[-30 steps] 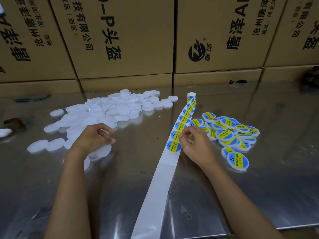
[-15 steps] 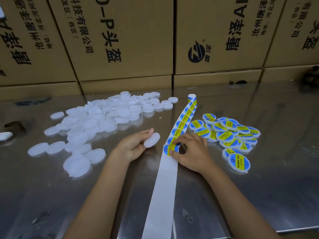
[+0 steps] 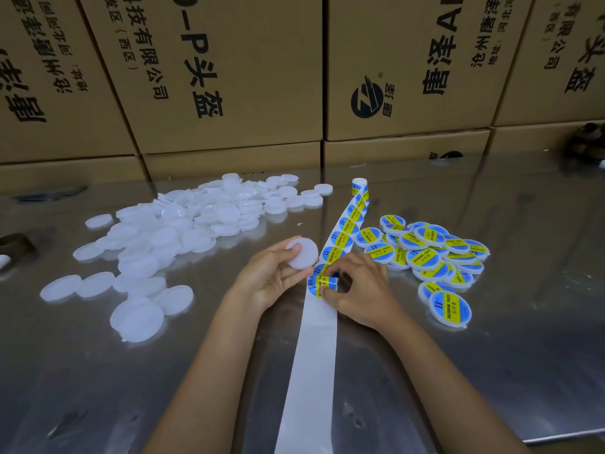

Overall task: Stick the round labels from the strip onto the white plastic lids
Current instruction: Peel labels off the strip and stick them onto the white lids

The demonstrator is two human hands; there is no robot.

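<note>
My left hand point(image 3: 268, 276) holds one white plastic lid point(image 3: 302, 253) tilted up, just left of the label strip point(image 3: 314, 355). The strip runs from the near edge up to a small roll point(image 3: 359, 186), its far part carrying blue-and-yellow round labels point(image 3: 342, 239). My right hand point(image 3: 357, 290) pinches the nearest round label point(image 3: 322, 285), which curls up off the white backing. A heap of bare white lids point(image 3: 183, 231) lies to the left. Labelled lids point(image 3: 429, 257) are piled to the right.
The work surface is a shiny metal table point(image 3: 491, 371). Stacked cardboard boxes point(image 3: 229, 77) form a wall along its far edge. A dark object point(image 3: 16, 244) sits at the far left edge.
My left hand took a lid from the heap and carried it right, up to the strip. My right hand slid down the strip and began lifting the nearest label.
</note>
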